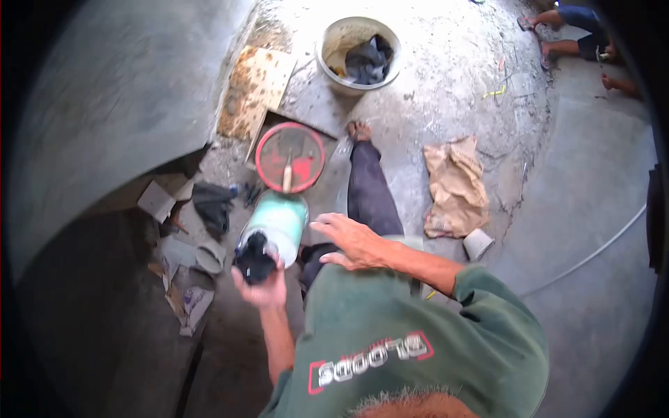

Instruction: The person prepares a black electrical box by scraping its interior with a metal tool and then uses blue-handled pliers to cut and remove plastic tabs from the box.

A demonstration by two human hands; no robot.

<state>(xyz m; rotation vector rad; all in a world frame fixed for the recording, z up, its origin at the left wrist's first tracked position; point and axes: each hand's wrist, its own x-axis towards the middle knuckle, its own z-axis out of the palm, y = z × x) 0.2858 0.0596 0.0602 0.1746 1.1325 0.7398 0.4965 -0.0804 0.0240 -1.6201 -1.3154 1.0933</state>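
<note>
Nearest of all, the green shirt (425,313) filled the foreground, and there was the left hand (268,287), fingers curled around a dark lump (255,261) sitting right in its grasp! The right hand (353,242) hung off to the right, thumb apart from loosely spread fingers, nothing visible in them. So the left was clearly the nearer hand, the lump at its fingertips' side, its long axis too blurred to call. Just beyond lay the pale green cylinder (287,212), slanting up and slightly right, its near end behind the lump; contact I couldn't tell. Farther on: the red-rimmed pan (322,159), a wooden handle (287,178) over its edge, then the bucket (336,47).
</note>
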